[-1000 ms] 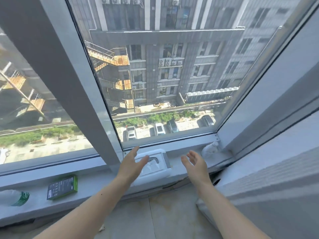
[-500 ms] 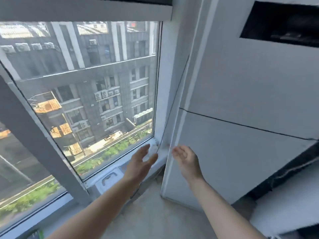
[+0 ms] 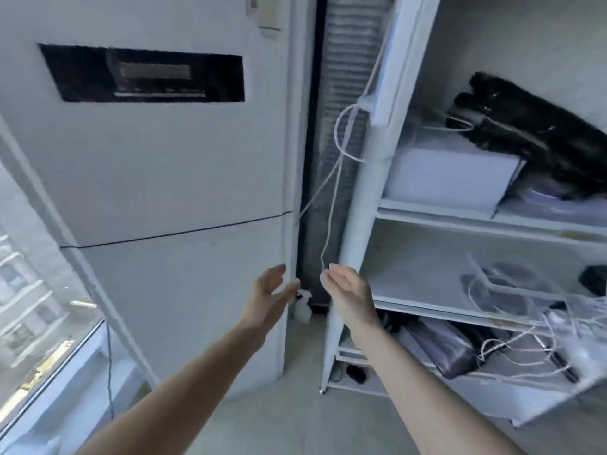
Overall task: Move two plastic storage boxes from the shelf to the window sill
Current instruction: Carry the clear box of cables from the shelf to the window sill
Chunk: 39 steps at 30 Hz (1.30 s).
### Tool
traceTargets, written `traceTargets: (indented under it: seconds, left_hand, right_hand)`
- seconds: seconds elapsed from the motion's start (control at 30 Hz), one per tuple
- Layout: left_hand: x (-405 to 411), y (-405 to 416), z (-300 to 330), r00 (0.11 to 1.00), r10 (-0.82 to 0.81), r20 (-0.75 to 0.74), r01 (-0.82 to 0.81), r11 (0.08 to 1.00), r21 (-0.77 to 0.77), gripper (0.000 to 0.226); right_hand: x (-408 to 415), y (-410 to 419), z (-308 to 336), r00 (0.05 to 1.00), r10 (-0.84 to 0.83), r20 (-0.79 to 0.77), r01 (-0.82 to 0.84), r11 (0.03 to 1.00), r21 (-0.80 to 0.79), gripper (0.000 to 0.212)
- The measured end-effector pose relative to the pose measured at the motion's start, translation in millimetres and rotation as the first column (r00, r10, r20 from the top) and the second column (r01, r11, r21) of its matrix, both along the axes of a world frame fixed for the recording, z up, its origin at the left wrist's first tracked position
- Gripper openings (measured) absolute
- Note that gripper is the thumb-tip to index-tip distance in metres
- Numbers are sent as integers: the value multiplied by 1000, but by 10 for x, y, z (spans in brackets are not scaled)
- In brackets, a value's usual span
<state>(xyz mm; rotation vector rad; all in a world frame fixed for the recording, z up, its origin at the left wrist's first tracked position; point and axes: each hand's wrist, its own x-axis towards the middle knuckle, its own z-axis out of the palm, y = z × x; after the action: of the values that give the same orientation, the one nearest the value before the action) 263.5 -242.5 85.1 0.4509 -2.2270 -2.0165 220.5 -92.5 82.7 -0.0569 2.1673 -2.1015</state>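
- Left hand (image 3: 267, 298): raised at mid-frame, fingers spread and slightly curled, palm turned toward the right hand; the grip holds nothing.
- Right hand (image 3: 349, 290): raised level with the left and just beside it, fingers loosely curled and apart, palm turned inward; the grip holds nothing.
- White cord (image 3: 331, 198): hangs from a loop on the shelf's front post above the right hand; its lower end reaches the right hand's fingertips, contact cannot be told.
- White shelf unit (image 3: 460, 218): to the right of both hands, several open tiers.
- Plastic storage box (image 3: 448, 175): white and translucent, lidded, on the upper tier, above and to the right of the right hand, well apart from it. A second box cannot be told for certain.
- Black bag (image 3: 538, 139): resting across the box's top and far side.
- Tangled white cables (image 3: 525, 343): spilling over the lower tiers, right of the right hand.
- Grey cabinet panel (image 3: 164, 159): behind and above the left hand, with a dark rectangular slot (image 3: 144, 73).
- Small white spray bottle (image 3: 303, 307): on the floor between the two hands, beyond them.
- Window glass (image 3: 39, 323): far left of the left hand.
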Motion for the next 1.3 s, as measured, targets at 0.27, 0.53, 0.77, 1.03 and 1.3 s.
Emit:
traceTargets:
  seconds: [0.27,0.53,0.77,1.03,1.3]
  left_hand:
    - [-1026,1984,-24,973,-230,23,230,973,13,53]
    - [-2123,3741,-300,942,-301,148,298,954,40,56]
    - [-2863,4465,-684,904,-306,297,343,936,-77,76]
    - [-3295,4828,-995,873,-229,431,355,904,-239,73]
    - [-3420,4963,-1126,891,-170,421,284,933,-223,44]
  right_hand:
    - [-718,2099,-13,966,-259,-18,260,959,109,34]
    - [-1772,4048,-241,932,-362,8,348,904,249,35]
    - [-2452,4938,-592,938,-347,6,297,812,502,48]
    - [-2804,5291,-1072,858,-487,161,319,753,575,73]
    - [-2887,5354,-1228,859,-488,155,338,768,544,35]
